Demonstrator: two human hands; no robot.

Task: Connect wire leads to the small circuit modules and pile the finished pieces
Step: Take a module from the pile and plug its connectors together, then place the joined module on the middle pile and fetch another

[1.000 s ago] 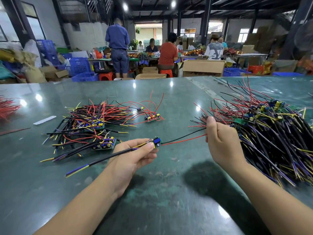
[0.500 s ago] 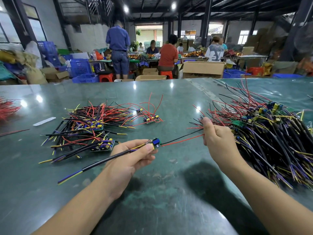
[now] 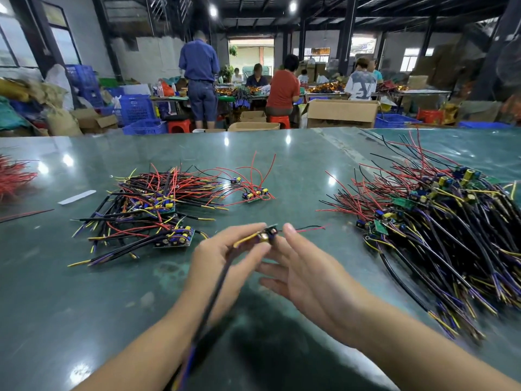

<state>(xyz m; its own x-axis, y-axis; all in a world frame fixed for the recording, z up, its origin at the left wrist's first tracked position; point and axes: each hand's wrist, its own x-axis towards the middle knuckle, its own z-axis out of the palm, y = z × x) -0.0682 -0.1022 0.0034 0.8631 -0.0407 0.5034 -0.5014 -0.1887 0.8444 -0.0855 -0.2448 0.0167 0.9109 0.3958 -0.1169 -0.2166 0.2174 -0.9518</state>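
Worktop (image 3: pixel 282 170), dark green and glossy, bare between the hands and its near edge and in a strip ahead of them; far edge well beyond, against cardboard boxes (image 3: pixel 342 112) and blue crates (image 3: pixel 135 108). Left hand (image 3: pixel 222 261) pinching a small circuit module (image 3: pixel 269 234) at fingertip height above the worktop, fingers curled round its black sheathed cable (image 3: pixel 214 294). Right hand (image 3: pixel 307 275) just beside the module, fingers straight and spread, holding nothing, thumb tip close to the module; touching or not, cannot tell. Long axis of the piece running from low near the left forearm, up past the fingers, then out rightward: thin red and black leads (image 3: pixel 308 228) pointing right beyond the right thumb, cable trailing back toward the body, blurred. Left of the hands, a heap of wired modules (image 3: pixel 152 204); ahead, a smaller cluster (image 3: pixel 253 193); right, a large heap (image 3: pixel 445 221). No legible writing on boards or boxes.
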